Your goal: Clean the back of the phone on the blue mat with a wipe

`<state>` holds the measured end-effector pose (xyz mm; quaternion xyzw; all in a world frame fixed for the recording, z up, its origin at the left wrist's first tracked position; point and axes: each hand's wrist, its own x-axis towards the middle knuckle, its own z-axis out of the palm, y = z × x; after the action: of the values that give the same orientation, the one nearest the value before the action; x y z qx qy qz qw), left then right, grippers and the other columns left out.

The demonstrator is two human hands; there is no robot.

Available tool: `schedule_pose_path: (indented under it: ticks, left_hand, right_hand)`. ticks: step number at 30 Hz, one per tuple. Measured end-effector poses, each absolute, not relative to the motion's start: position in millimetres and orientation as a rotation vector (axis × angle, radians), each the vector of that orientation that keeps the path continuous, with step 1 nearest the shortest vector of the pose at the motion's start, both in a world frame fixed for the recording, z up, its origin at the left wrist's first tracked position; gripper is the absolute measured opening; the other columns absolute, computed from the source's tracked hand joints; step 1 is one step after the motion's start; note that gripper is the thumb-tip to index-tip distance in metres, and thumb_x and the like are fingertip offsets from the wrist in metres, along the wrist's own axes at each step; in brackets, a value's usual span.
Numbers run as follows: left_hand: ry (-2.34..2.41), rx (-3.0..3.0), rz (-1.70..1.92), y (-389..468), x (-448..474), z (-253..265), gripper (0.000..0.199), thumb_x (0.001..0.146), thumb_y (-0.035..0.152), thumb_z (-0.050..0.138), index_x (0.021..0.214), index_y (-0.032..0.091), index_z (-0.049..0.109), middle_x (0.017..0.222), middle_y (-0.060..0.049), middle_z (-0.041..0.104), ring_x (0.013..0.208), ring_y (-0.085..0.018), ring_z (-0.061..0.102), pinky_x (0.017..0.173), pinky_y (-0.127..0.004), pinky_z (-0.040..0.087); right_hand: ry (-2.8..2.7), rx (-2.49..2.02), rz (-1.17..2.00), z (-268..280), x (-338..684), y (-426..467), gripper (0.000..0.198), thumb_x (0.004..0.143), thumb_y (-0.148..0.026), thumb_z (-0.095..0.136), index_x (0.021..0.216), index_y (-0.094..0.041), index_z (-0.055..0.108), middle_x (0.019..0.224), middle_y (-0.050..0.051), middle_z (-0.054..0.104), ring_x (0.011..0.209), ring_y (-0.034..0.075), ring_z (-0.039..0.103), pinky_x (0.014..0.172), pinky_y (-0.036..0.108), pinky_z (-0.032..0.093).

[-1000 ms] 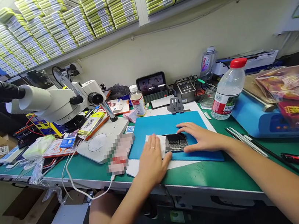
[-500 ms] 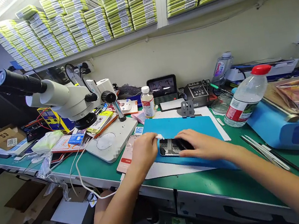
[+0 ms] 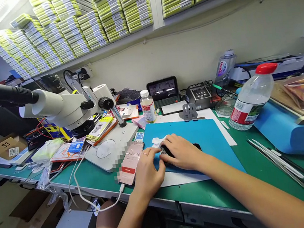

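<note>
- Dark phone (image 3: 197, 146) is laid lengthwise left-to-right beneath right hand (image 3: 182, 151) (nearer), thumb, forefinger parted.
- Left end is flanked by left hand (image 3: 149, 170), thumb spread; either grip unclear.

A dark phone (image 3: 197, 146) lies on a blue mat (image 3: 213, 131) — right hand (image 3: 180, 150) over it, left hand (image 3: 148, 172) beside.
</note>
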<state>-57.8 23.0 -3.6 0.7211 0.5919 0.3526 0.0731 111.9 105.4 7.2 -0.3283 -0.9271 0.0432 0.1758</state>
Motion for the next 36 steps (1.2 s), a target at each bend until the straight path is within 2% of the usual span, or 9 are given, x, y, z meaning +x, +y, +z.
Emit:
schedule_pose_path:
  ticks: [3,7,11,20,28,36]
  left_hand:
    - [1.808,2.148,0.948,15,-58,-7,0.038,0.081,0.017,0.057,0.118,0.021,0.057,0.116,-0.009,0.065,0.115,-0.027,0.06,0.101,-0.043,0.051]
    - [1.779,2.146,0.911,16,-51,-9,0.056,0.081,0.023,0.063,0.134,0.019,0.048,0.129,-0.012,0.061,0.123,-0.031,0.055,0.106,-0.048,0.047]
    - [1.731,2.064,0.955,18,-47,-14,0.062,0.082,0.023,0.065,0.14,0.02,0.044,0.134,-0.011,0.059,0.127,-0.031,0.052,0.109,-0.048,0.044]
    - [1.715,1.897,1.039,14,-49,-19,0.064,0.079,0.028,0.071,0.138,0.02,0.046,0.132,-0.012,0.059,0.126,-0.031,0.053,0.106,-0.048,0.044]
    - [1.79,1.849,0.937,15,-49,-26,0.092,0.072,0.033,0.076,0.152,0.016,0.033,0.138,-0.016,0.055,0.13,-0.034,0.049,0.109,-0.048,0.041]
    - [1.767,1.87,0.974,12,-49,-22,0.088,0.074,0.036,0.074,0.151,0.018,0.036,0.134,-0.014,0.058,0.127,-0.034,0.051,0.108,-0.049,0.042]
  right_hand:
    - [-2.642,-0.977,0.051,9,104,103,0.03,0.103,-0.04,0.042,0.094,-0.018,0.062,0.096,0.011,0.065,0.087,0.025,0.057,0.076,0.04,0.045]
    - [-2.66,-0.946,0.0,6,99,100,0.026,0.102,-0.029,0.041,0.091,-0.018,0.061,0.095,0.011,0.065,0.086,0.026,0.057,0.075,0.04,0.044]
    - [-2.631,-0.942,0.025,3,99,98,0.022,0.101,-0.025,0.043,0.093,-0.017,0.061,0.096,0.011,0.065,0.087,0.026,0.057,0.077,0.039,0.045]
    - [-2.639,-0.876,0.009,1,93,92,0.023,0.102,-0.023,0.043,0.095,-0.015,0.064,0.096,0.01,0.066,0.086,0.023,0.057,0.078,0.038,0.046]
    - [-2.621,-0.813,0.008,2,95,87,0.024,0.102,-0.025,0.044,0.103,-0.013,0.065,0.096,0.011,0.067,0.089,0.024,0.059,0.082,0.04,0.048]
    - [-2.656,-0.804,-0.03,0,93,88,0.028,0.104,-0.032,0.043,0.099,-0.014,0.064,0.097,0.012,0.066,0.089,0.025,0.059,0.081,0.04,0.048]
